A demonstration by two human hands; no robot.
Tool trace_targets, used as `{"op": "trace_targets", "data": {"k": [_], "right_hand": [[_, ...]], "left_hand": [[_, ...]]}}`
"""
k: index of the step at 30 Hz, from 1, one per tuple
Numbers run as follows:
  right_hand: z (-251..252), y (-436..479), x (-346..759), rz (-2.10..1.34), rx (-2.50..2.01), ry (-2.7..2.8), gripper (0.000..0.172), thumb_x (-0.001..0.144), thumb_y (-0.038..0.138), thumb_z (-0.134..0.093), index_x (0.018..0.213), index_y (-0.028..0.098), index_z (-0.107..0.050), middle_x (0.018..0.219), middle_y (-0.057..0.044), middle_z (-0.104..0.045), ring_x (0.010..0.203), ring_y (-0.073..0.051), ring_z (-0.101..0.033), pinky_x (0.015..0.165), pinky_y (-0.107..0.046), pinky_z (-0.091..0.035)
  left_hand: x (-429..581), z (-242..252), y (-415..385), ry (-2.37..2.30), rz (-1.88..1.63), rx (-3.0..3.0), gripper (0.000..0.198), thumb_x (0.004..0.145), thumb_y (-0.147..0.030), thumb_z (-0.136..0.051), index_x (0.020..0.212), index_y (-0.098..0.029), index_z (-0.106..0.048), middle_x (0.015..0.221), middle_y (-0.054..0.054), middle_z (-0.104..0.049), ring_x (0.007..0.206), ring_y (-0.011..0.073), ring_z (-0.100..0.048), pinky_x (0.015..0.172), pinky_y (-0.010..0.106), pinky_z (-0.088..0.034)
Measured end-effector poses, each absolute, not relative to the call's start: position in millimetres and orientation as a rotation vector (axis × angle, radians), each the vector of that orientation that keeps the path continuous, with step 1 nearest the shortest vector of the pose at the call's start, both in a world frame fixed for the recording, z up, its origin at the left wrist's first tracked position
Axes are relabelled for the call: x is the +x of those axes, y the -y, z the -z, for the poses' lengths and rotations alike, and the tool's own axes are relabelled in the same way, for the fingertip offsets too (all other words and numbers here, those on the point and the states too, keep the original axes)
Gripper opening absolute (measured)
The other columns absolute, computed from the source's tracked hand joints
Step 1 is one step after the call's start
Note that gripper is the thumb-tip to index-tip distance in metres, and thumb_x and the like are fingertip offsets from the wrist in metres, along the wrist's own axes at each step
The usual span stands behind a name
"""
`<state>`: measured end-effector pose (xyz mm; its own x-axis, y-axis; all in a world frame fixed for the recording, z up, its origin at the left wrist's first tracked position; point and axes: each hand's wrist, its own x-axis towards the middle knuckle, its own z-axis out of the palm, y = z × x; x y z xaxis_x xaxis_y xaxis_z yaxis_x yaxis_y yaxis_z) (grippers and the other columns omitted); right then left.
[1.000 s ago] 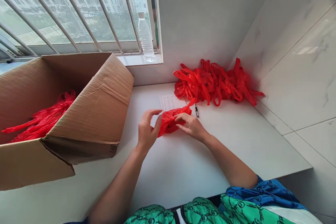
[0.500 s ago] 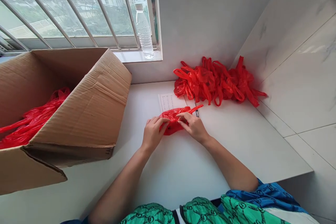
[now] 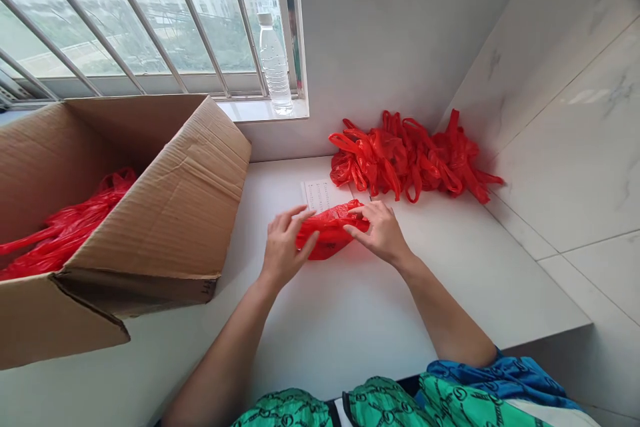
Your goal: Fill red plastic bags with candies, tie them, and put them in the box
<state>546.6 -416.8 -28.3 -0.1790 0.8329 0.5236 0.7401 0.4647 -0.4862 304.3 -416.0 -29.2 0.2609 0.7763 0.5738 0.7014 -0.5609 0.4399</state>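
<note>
Between my hands a crumpled red plastic bag lies on the white tabletop, its near side showing a small dark print. My left hand is at the bag's left end, thumb and fingers apart, the fingertips over or touching the plastic. At the right end, my right hand also has its thumb and fingers spread, touching the bag's edge or just above it. Behind the bag a printed sheet of paper is partly covered by it.
A heap of red plastic bags lies against the wall at the back right. On the left stands an open cardboard box with more red bags inside. A clear water bottle is on the windowsill beside the barred window.
My hands have moved apart and gone from pinching the bag to spread fingers. The bag looks wider, and its handle no longer sticks out at the upper right.
</note>
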Motion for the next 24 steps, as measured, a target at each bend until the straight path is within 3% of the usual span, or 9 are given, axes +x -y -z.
{"op": "trace_targets", "data": {"k": [5,10,13,16,19,21,24], "right_hand": [[34.2,414.1,540.7,-0.283,-1.313,1.884,0.018,0.092,0.035,-0.06,0.078,0.024,-0.065,0.08,-0.001,-0.068,0.084,-0.021,-0.06,0.087,-0.041,-0.04],[32.9,403.0,566.2,-0.457,-1.371,1.471,0.02,0.09,0.039,-0.056,0.08,0.022,-0.06,0.081,-0.002,-0.068,0.08,-0.02,-0.063,0.083,-0.037,-0.048],[21.3,409.3,567.0,-0.27,-1.331,1.391,0.017,0.088,0.039,-0.057,0.093,0.022,-0.059,0.093,-0.005,-0.067,0.09,-0.022,-0.063,0.085,-0.04,-0.049],[6.1,426.7,550.2,-0.008,-1.151,1.442,0.017,0.089,0.032,-0.058,0.105,0.025,-0.057,0.103,-0.008,-0.065,0.098,-0.024,-0.061,0.086,-0.041,-0.051],[-1.3,441.0,527.9,-0.042,-0.937,1.774,0.016,0.092,0.026,-0.056,0.108,0.027,-0.059,0.103,-0.007,-0.067,0.099,-0.023,-0.062,0.086,-0.039,-0.05],[0.9,443.5,516.6,-0.167,-0.943,2.007,0.013,0.097,0.028,-0.049,0.102,0.026,-0.061,0.096,-0.005,-0.069,0.09,-0.022,-0.063,0.08,-0.036,-0.049],[8.6,440.2,507.9,-0.246,-1.152,2.133,0.031,0.103,0.034,-0.036,0.091,0.024,-0.063,0.081,-0.003,-0.067,0.07,-0.019,-0.06,0.065,-0.032,-0.043]], "left_hand": [[312.3,34.6,415.9,-1.372,-1.109,2.413,0.018,0.095,-0.032,-0.055,0.102,-0.028,-0.071,0.088,0.003,-0.068,0.093,0.0222,-0.058,0.089,0.038,-0.04],[292.0,34.2,403.8,-1.364,-1.57,1.613,0.022,0.092,-0.04,-0.057,0.096,-0.02,-0.064,0.089,0.004,-0.065,0.084,0.0181,-0.06,0.077,0.031,-0.047],[290.9,29.1,406.7,-1.228,-1.615,1.453,0.02,0.089,-0.039,-0.059,0.095,-0.019,-0.059,0.093,0.005,-0.064,0.086,0.0178,-0.062,0.077,0.029,-0.049],[297.5,23.3,417.4,-1.039,-1.581,1.48,0.01,0.088,-0.03,-0.056,0.09,-0.02,-0.055,0.101,0.007,-0.065,0.095,0.0205,-0.064,0.081,0.032,-0.051],[302.4,18.1,428.1,-0.91,-1.513,1.598,0.003,0.084,-0.022,-0.05,0.084,-0.02,-0.052,0.105,0.009,-0.067,0.102,0.0239,-0.063,0.086,0.038,-0.051],[303.0,15.2,432.5,-0.868,-1.47,1.694,0.004,0.08,-0.018,-0.046,0.08,-0.021,-0.049,0.102,0.009,-0.069,0.102,0.0245,-0.063,0.096,0.045,-0.047],[302.3,11.8,435.4,-0.853,-1.371,1.812,0.007,0.075,-0.016,-0.041,0.077,-0.022,-0.044,0.093,0.006,-0.072,0.097,0.024,-0.064,0.11,0.052,-0.036]]}}
